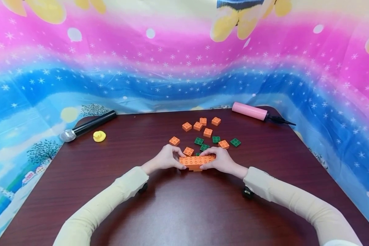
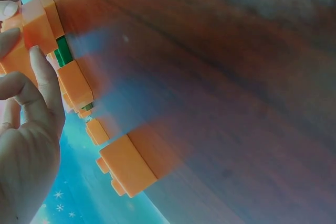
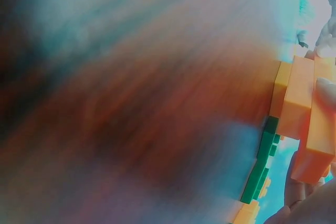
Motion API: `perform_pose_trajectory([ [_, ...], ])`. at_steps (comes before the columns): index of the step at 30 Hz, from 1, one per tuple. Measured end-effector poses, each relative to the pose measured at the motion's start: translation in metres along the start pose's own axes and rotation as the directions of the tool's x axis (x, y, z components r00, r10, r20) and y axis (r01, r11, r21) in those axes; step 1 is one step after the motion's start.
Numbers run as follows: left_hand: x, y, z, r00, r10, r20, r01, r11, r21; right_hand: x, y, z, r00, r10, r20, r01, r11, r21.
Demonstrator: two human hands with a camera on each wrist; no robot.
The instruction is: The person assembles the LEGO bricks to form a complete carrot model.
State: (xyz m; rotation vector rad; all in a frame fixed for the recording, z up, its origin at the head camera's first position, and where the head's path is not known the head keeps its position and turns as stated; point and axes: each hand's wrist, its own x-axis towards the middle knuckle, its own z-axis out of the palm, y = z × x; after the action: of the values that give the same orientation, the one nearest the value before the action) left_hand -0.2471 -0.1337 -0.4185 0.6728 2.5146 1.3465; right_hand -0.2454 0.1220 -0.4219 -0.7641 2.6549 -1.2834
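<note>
An assembly of orange toy building bricks [image 1: 193,160] stands in front of me at mid-table: a studded row on top, narrower orange layers beneath. Its left end is pinched between thumb and fingers of my left hand [image 1: 166,158]. My right hand [image 1: 222,162] grips the right end the same way, covering part of it. In the left wrist view, the left hand [image 2: 31,129] reaches up to the stacked orange bricks [image 2: 39,27]. The right wrist view has the assembly [image 3: 310,114] at the right edge, partly cut off, with the right hand [image 3: 310,203] below.
Loose orange bricks [image 1: 207,132] and green bricks [image 1: 216,139] lie scattered just beyond the hands. At back left are a black microphone [image 1: 92,123] and a yellow rubber duck [image 1: 99,136]. A pink hand pump [image 1: 250,111] lies at back right, before a patterned cloth [image 1: 172,75].
</note>
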Motion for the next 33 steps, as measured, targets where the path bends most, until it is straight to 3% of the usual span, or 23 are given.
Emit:
perform_pose_trajectory([
  [9, -0.002, 0.004, 0.004, 0.999, -0.047, 0.006, 0.047, 0.999, -0.016, -0.001, 0.002, -0.002, 1.0, -0.004, -0.004, 0.004, 1.0, -0.02],
  [17, -0.004, 0.003, 0.0, 0.998, -0.061, 0.035, 0.059, 0.997, 0.054, 0.001, 0.004, -0.003, 1.0, -0.022, 0.007, 0.022, 0.999, -0.034],
  [20, -0.005, 0.003, -0.007, 0.999, -0.05, 0.002, 0.05, 0.997, 0.062, 0.001, 0.005, -0.003, 1.0, -0.016, 0.009, 0.016, 0.999, -0.031],
  [26, -0.004, -0.006, -0.032, 0.992, 0.025, -0.127, -0.013, 0.995, 0.096, 0.001, 0.005, -0.003, 1.0, -0.023, 0.014, 0.023, 0.999, -0.025],
  [33, -0.007, -0.02, -0.056, 0.983, 0.003, -0.183, 0.033, 0.981, 0.19, 0.002, 0.003, -0.002, 1.0, -0.02, 0.021, 0.02, 1.0, -0.019],
])
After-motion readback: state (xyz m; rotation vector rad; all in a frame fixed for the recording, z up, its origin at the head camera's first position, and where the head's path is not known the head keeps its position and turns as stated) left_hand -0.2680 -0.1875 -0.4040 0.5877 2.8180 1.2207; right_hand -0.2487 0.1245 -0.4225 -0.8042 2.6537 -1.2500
